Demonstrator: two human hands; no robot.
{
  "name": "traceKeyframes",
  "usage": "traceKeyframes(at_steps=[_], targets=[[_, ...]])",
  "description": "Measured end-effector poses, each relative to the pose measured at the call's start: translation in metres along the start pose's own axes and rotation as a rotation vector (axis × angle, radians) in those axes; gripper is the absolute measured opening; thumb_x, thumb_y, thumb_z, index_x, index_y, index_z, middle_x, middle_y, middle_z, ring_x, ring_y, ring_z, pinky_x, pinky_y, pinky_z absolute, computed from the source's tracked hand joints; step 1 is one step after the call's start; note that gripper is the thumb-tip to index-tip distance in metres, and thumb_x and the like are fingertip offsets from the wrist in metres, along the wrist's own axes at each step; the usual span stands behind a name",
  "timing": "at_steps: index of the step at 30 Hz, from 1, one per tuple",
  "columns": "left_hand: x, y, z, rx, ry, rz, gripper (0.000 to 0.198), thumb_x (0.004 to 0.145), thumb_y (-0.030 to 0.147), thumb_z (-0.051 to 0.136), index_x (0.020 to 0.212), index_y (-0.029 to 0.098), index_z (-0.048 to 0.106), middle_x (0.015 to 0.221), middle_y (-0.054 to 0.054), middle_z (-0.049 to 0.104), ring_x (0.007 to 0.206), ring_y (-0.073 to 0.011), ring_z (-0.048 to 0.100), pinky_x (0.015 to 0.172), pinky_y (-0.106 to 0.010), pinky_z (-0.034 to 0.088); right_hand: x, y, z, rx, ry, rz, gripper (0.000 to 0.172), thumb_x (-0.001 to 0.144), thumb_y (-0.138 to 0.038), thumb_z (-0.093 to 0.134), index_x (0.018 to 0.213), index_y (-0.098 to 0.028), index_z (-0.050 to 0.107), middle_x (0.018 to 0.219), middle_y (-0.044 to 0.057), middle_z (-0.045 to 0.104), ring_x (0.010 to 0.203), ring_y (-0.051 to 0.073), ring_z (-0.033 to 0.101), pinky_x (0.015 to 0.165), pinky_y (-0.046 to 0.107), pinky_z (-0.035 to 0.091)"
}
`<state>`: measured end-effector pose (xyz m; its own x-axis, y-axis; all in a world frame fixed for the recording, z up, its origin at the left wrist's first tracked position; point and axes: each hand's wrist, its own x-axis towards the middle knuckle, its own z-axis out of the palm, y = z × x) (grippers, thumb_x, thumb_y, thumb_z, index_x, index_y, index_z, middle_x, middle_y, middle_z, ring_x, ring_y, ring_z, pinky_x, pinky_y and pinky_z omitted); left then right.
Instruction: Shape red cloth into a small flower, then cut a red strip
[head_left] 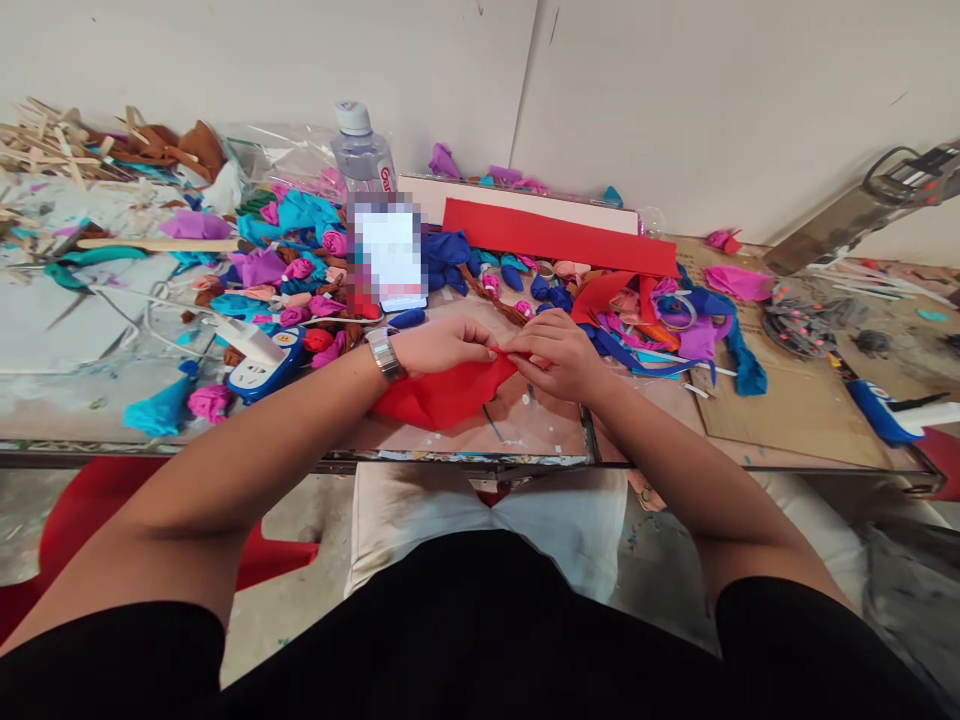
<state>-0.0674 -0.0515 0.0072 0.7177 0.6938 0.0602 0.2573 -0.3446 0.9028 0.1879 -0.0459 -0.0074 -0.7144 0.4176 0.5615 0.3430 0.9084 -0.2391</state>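
Note:
Just above the table's near edge, my left hand (444,345) pinches the edge of a red fabric piece (450,392). A metal watch (385,354) is on that wrist. Opposite it, my right hand (559,355) has its fingers closed on the right end of the same piece, and the two sets of fingertips nearly meet. The fabric hangs in a loose fold below my left hand. Behind my hands lie small rolled and twisted scraps in pink, blue, purple and brown. My fingers hide the exact spot of the pinch.
A phone (394,255) leans by a water bottle (364,150). Left of my hands is a blue-and-white power strip (266,370) with cables. A long red strip (559,240) lies at the back. Green-handled pliers (97,262), wooden sticks (52,145) and cardboard (772,380) flank the scraps.

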Motion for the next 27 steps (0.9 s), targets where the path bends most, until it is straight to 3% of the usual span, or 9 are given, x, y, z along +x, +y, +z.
traceKeyframes(at_steps=[7, 13, 20, 27], targets=[[0.001, 0.002, 0.001, -0.015, 0.083, 0.038, 0.03, 0.096, 0.042, 0.066, 0.092, 0.016, 0.08, 0.093, -0.006, 0.079, 0.086, -0.0185, 0.067, 0.08, -0.03, 0.055, 0.0, -0.001, 0.0, -0.006, 0.008, 0.012, 0.017, 0.104, -0.033, 0.063, 0.106, -0.029, 0.08, 0.099, 0.005, 0.084, 0.096, 0.025, 0.073, 0.095, 0.047, 0.051], [0.002, 0.002, 0.002, 0.138, 0.102, 0.067, 0.036, 0.098, 0.044, 0.064, 0.08, 0.015, 0.075, 0.07, -0.001, 0.065, 0.067, -0.0126, 0.052, 0.065, -0.026, 0.043, 0.0, -0.002, 0.001, -0.079, 0.042, 0.029, 0.018, 0.104, -0.037, 0.065, 0.102, -0.026, 0.079, 0.093, 0.006, 0.083, 0.093, 0.026, 0.071, 0.091, 0.046, 0.048], [-0.002, 0.004, 0.01, 0.374, 0.172, 0.069, 0.033, 0.099, 0.036, 0.057, 0.075, 0.016, 0.069, 0.062, 0.002, 0.054, 0.06, -0.011, 0.043, 0.061, -0.028, 0.033, 0.003, -0.005, 0.004, -0.11, 0.026, 0.052, 0.018, 0.103, -0.033, 0.061, 0.094, -0.025, 0.075, 0.093, 0.006, 0.081, 0.094, 0.026, 0.069, 0.09, 0.045, 0.047], [-0.007, 0.011, 0.019, 0.726, 0.251, 0.13, 0.026, 0.098, 0.032, 0.055, 0.085, 0.019, 0.073, 0.076, -0.005, 0.07, 0.07, -0.0176, 0.059, 0.067, -0.032, 0.038, 0.001, -0.004, 0.007, -0.049, 0.013, 0.113, 0.011, 0.097, -0.027, 0.064, 0.093, -0.024, 0.074, 0.089, 0.006, 0.079, 0.092, 0.027, 0.068, 0.09, 0.045, 0.049]])
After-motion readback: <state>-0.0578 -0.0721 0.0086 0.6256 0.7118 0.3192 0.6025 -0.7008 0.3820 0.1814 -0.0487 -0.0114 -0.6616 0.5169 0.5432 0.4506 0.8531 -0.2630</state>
